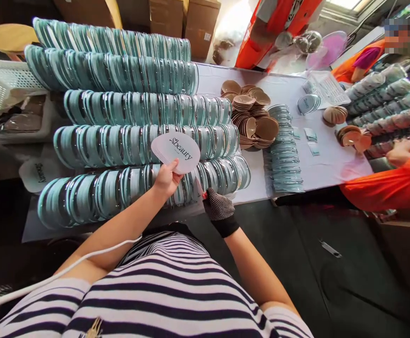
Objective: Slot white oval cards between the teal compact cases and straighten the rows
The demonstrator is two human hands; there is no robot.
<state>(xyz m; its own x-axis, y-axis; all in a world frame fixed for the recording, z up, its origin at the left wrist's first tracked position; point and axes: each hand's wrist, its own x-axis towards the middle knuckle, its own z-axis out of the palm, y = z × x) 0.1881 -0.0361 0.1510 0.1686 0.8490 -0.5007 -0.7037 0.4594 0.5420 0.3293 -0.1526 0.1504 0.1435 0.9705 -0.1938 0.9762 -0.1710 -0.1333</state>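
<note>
A white perforated plastic basket point(0, 77) sits far left, then long rows of glossy teal rounded pieces point(115, 75). Above the nearest rows, I see the bare left hand point(168, 180) clamped on a white oval card stack point(175, 153) printed "beauty"; the black-gloved, white-dotted right hand point(219, 206) grips a slim pinkish object point(199, 185), too small to identify. Beyond lie brown cup-shaped pieces point(254, 119).

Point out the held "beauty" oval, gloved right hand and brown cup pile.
Held "beauty" oval point(175, 152): head view, on its printed face.
Gloved right hand point(221, 207): head view, on the dotted glove.
Brown cup pile point(250, 125): head view, on a middle cup.
</note>
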